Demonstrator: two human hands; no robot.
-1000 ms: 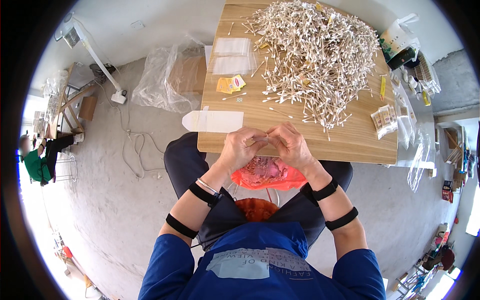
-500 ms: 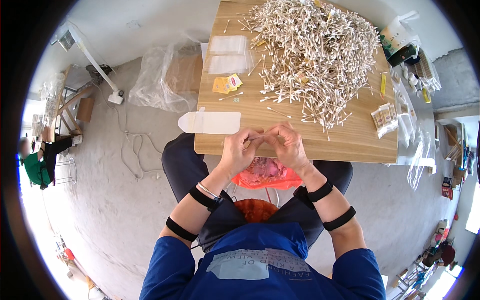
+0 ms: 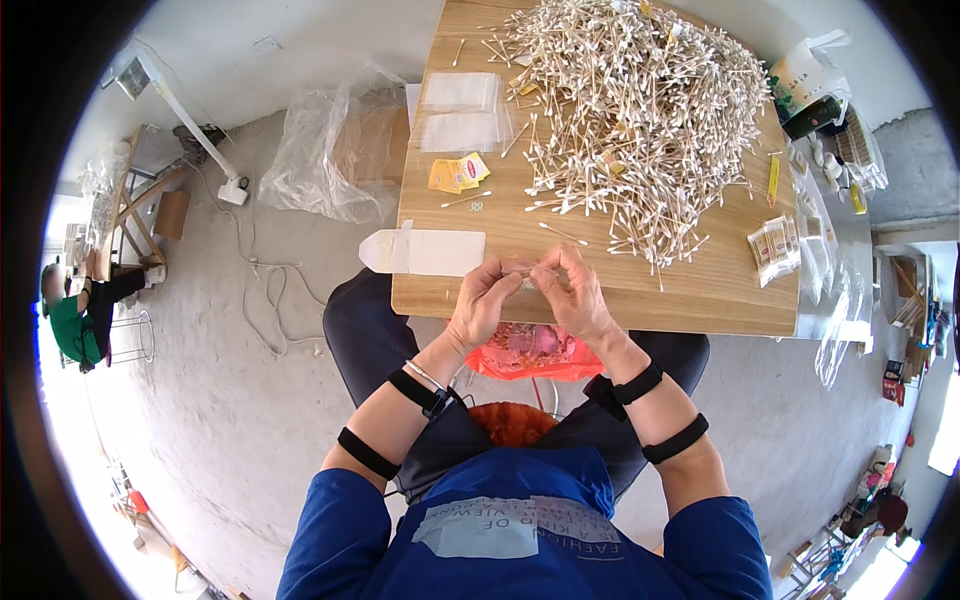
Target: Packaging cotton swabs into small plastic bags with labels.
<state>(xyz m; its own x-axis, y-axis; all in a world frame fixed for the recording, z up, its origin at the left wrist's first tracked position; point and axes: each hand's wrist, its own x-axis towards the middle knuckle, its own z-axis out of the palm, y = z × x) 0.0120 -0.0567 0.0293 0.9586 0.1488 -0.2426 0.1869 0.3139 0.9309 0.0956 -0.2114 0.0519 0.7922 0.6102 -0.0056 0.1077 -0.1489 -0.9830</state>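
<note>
From the head view we have both hands together at the near edge of the wooden bench. Our left hand and right hand meet over a small clear packet, the fingers of each hand pinched closed on its ends, so the packet sits between our fingertips just above the bench surface; what it contains is too small to tell. Just to the left of our left hand lies a flat white pouch, hanging partly over the bench edge. Farther up, a big heap of cotton swabs covers the middle and far side of the bench, with a few loose swabs strewn toward us. A stack of clear bags lies at the far left, and small yellow slips rest below it. Under the bench edge, an orange bag sits in our lap.
</note>
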